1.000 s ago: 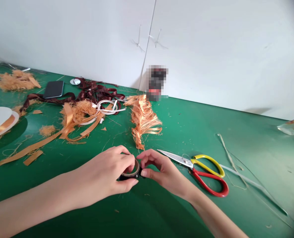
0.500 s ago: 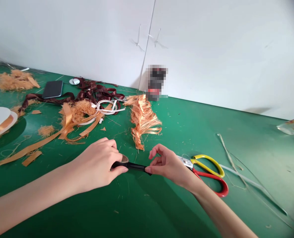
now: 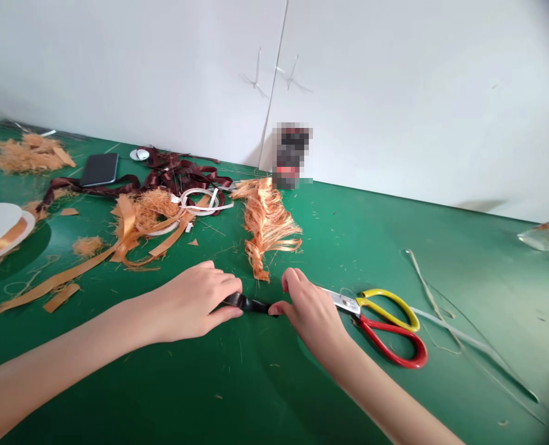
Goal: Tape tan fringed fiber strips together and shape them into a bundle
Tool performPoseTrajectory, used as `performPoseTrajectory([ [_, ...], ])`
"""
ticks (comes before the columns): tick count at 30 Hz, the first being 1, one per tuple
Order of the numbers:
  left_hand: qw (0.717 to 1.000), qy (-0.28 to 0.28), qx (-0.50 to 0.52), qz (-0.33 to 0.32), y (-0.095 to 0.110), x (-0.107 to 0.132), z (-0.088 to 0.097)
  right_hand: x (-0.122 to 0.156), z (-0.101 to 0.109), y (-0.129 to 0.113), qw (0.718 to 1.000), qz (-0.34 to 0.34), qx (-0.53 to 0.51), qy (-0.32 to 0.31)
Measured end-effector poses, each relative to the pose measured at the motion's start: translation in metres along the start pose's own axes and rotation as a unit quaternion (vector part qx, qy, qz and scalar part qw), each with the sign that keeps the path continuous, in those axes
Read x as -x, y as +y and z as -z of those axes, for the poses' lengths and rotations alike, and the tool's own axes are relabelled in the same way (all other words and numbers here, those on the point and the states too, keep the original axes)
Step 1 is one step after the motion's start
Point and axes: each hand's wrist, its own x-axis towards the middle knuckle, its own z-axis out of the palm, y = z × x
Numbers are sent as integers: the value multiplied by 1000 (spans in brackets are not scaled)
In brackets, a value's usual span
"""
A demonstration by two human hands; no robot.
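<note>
A roll of black tape [image 3: 234,300] sits in my left hand [image 3: 195,298], fingers closed round it and hiding most of it. From the roll a short black strip [image 3: 256,306] stretches to my right hand [image 3: 309,306], which pinches its free end between thumb and fingers. Just beyond both hands lies a bundle of shiny orange threads [image 3: 268,222] on the green table [image 3: 237,395]. Scissors with one yellow and one red handle [image 3: 390,340] rest at the right of my right hand, their blade tips hidden behind it.
Orange ribbon pieces [image 3: 126,216], dark brown ribbon [image 3: 177,170] and a black phone-like slab [image 3: 99,169] lie at the left. A white ribbon spool [image 3: 0,228] is at the left edge. Pale cords [image 3: 434,296] lie at right. A white wall [image 3: 395,93] rises behind.
The left hand has turned and shifted slightly right with the roll, so its core no longer shows. The right hand has tilted over, and the gap between the hands is smaller.
</note>
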Motion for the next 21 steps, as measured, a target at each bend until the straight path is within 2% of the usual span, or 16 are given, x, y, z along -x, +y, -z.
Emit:
performPoseTrajectory([
  [4, 995, -42, 90, 24, -7, 1, 6, 14, -9, 12, 999, 20, 24, 27],
  [6, 992, -53, 108, 22, -9, 1, 8, 23, -11, 19, 997, 52, 19, 57],
  [9, 993, -56, 107, 10, -9, 0, 9, 33, -8, 24, 981, 172, 26, 91],
  [11, 994, -54, 94, 4, -8, -2, 8, 35, -6, 23, 962, 261, 27, 72],
  [13, 996, -52, 76, -3, -7, -4, 7, 34, -6, 20, 948, 317, 19, 27],
  [15, 997, -53, 62, -9, -7, -6, 7, 33, -9, 16, 943, 331, 4, -17],
  [17, 997, -48, 52, -5, -7, -6, 7, 31, -13, 14, 949, 312, -11, -40],
  [21, 999, -33, 14, 17, -6, -3, 10, 31, -17, 11, 958, 282, -35, -37],
])
